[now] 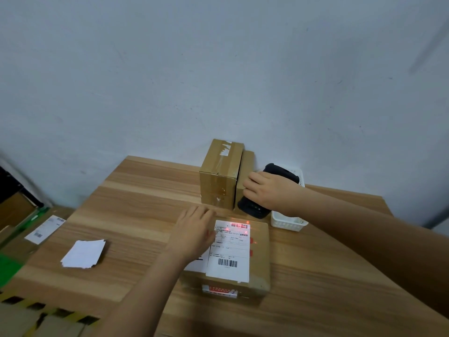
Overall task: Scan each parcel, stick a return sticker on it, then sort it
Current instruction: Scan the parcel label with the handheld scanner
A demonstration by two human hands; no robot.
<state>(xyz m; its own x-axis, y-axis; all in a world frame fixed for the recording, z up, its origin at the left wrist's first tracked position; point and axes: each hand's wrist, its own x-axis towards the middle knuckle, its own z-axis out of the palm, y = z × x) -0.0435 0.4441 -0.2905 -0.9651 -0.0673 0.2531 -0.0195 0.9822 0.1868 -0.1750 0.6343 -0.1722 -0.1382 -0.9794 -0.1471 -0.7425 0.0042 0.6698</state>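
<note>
A flat cardboard parcel (260, 251) lies on the wooden table (136, 210) in front of me, with a white shipping label (230, 249) on top. My left hand (194, 229) rests flat on the parcel's left part, fingers straight. My right hand (267, 190) grips a black handheld scanner (279, 173) just beyond the parcel. Red scan light falls on the barcode at the label's far edge. A stack of white stickers (83, 254) lies on the table to the left.
A taller taped cardboard box (220, 176) stands at the back by the wall, a second box behind it. A white plastic basket (289, 221) sits right of the scanner. Left of the table, cartons and a labelled parcel (45, 228) lie on the floor.
</note>
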